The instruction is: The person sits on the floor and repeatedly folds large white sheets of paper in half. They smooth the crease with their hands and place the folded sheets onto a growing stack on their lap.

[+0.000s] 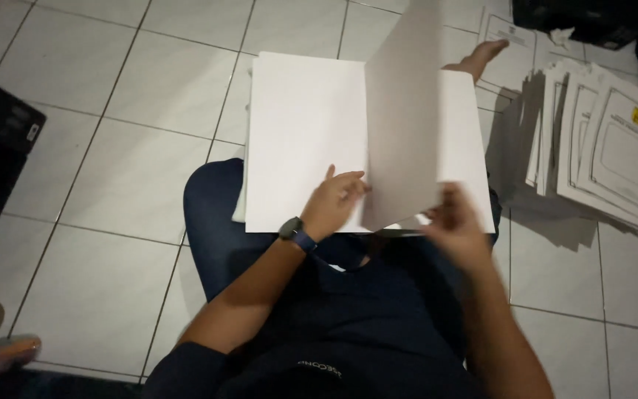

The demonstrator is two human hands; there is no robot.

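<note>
The white tiled floor fills most of the view, glossy squares with dark grout lines, and the person sits on it with legs folded in dark blue trousers. Across the lap, at about twelve o'clock from the body, lies a big stack of blank white sheets, flat, matte and square-cornered; the lap seems to serve as a desk. One sheet stands up from the stack's middle like a turning page, bent slightly along its height.

At three o'clock, a fanned heap of printed forms spreads over the tiles, each with a black border (overlapped so that the edges show). A bare foot pokes out past the stack at one o'clock.

The left hand, a dark watch on its wrist, rests curled on the stack beside the raised sheet's base, fingers touching the paper, probably to pin it. The right hand is blurred at the sheet's lower edge; whether it pinches that edge I cannot tell.
</note>
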